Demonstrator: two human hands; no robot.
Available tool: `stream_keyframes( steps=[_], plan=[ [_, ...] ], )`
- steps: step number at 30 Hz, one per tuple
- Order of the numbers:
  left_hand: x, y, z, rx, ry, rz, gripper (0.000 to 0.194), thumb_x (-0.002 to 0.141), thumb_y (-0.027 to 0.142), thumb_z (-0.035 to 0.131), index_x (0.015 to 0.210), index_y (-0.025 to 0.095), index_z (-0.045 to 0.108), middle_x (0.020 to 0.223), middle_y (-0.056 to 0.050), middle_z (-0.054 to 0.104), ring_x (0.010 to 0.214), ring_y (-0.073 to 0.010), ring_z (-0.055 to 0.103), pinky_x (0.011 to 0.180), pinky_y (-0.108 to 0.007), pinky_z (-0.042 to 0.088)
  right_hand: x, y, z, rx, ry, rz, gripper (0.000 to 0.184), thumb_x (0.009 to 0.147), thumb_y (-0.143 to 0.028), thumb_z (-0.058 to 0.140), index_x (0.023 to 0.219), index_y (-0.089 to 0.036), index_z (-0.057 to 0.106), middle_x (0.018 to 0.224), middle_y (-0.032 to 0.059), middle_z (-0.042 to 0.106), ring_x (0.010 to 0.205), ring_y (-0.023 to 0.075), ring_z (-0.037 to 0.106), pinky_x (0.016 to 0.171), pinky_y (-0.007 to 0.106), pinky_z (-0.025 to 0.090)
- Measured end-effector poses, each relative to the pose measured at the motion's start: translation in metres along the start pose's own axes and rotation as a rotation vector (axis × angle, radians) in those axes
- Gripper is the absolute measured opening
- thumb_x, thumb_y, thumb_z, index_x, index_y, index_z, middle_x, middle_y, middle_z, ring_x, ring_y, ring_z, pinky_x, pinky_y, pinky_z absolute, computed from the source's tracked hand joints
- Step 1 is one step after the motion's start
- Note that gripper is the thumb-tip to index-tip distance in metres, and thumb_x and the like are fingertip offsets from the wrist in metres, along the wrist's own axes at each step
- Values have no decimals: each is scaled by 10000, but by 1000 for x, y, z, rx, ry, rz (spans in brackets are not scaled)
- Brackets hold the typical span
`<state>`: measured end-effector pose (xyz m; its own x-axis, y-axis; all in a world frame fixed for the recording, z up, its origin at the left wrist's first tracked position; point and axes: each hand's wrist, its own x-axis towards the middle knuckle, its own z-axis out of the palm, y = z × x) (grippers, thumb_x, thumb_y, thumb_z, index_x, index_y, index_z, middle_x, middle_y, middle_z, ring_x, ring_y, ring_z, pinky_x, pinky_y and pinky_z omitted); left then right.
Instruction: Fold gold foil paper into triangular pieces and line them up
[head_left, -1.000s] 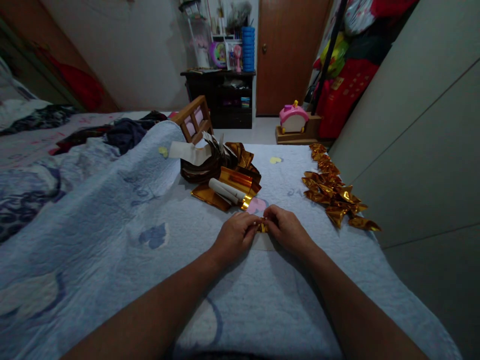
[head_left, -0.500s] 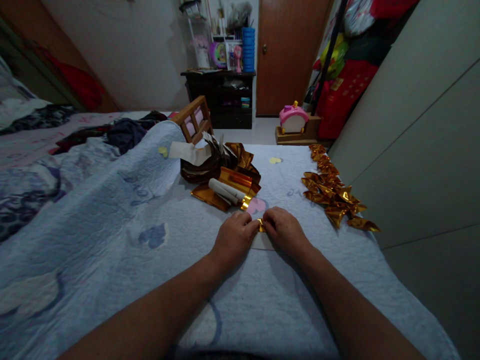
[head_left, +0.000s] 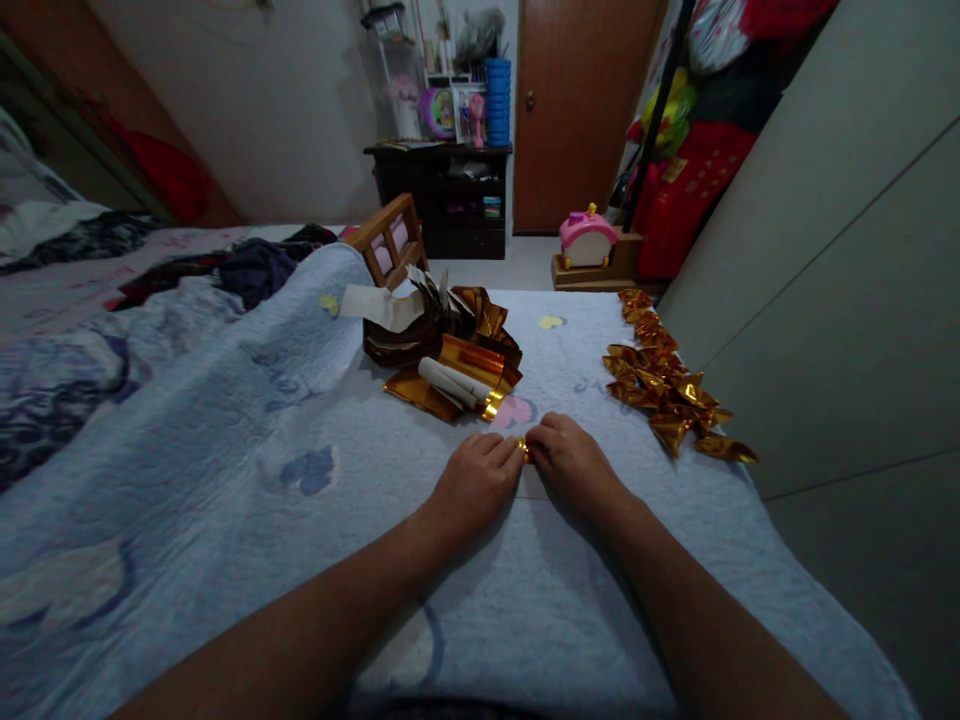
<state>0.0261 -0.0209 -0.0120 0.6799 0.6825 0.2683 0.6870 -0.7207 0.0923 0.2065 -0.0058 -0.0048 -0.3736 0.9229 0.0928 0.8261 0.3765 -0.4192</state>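
Note:
A small sheet of gold foil paper lies on the bed cover between my hands, its pale edge showing below the gold. My left hand is closed over the paper's left side, fingers together and the thumb mostly hidden. My right hand pinches the right side with curled fingers. Most of the paper is covered by the hands. Beyond them rests a pile of gold and white paper sheets, with a curled white-backed sheet in front. Along the right edge lie several folded gold paper pieces.
The pale blue quilted cover spreads beneath everything, with a raised fold at left. A wooden frame stands behind the paper pile. A tall pale panel borders the right side. A pink toy sits near the door.
My left hand has shifted slightly right and its fingers now lie flatter over the paper. Less gold and pale paper shows between the hands. The right hand has hardly moved.

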Motion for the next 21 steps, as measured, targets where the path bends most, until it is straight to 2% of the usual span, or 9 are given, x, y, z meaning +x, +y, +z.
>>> stream_keyframes(
  steps=[7,13,18,21],
  plan=[
    [-2,-12,-2,-208,42,23,191,971,134,547,1091,172,691,1117,-88,743,990,-227,647,904,-384,540,0,2,-2,34,-17,-15,180,951,-144,553,894,-172,721,904,76,633,885,198,552,768,302,407],
    [-2,-22,-3,-407,99,4,240,933,103,568,1125,166,698,1166,-86,742,1052,-226,648,962,-401,531,-5,-4,-7,67,-15,-127,51,863,-145,619,897,-171,647,932,81,615,915,224,540,823,348,424],
    [-3,-28,0,-493,82,-10,321,918,50,521,1132,192,714,1203,-72,737,1096,-210,649,999,-397,517,-10,-7,-11,46,-88,-189,275,778,-323,745,959,-185,592,1019,98,600,957,262,521,862,402,430],
    [-3,-30,2,-531,100,-30,337,889,24,527,1104,187,728,1178,-69,746,1101,-213,650,1008,-394,512,-11,-9,-13,26,-102,-191,306,768,-316,732,1004,-180,592,1054,111,596,986,274,513,890,423,428]
  ],
)
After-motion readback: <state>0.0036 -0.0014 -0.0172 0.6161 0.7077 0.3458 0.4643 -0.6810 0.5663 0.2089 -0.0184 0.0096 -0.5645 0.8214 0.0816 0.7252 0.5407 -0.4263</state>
